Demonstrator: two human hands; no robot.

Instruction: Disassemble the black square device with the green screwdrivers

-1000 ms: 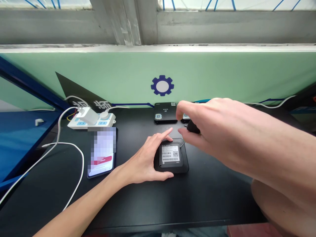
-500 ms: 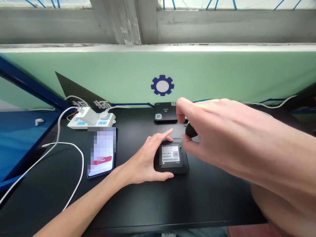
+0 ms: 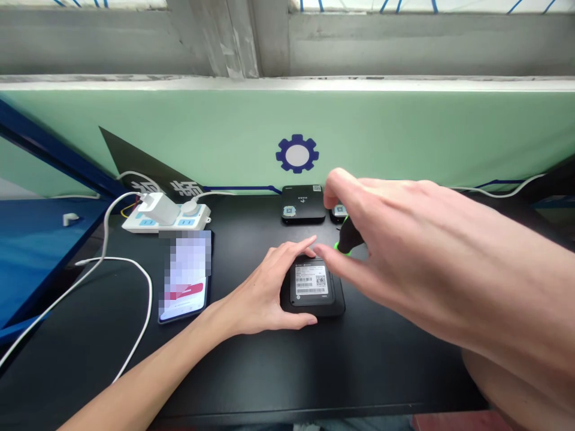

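Black box (image 3: 311,282): where, and what's holding it?

Flat on counter (image 3: 251,371), label up. Left hand (image 3: 268,293): fingers clamped around it. Right hand (image 3: 390,233): thumb, index apart near tool handle (image 3: 349,236); rest hidden, can't tell grip.

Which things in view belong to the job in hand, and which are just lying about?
In the job:
- labelled black box, held by the left hand
- black-and-green tool, in the right hand

Apparently lying about, untouched:
- phone
- power strip with charger
- white cable
- flat box at the back
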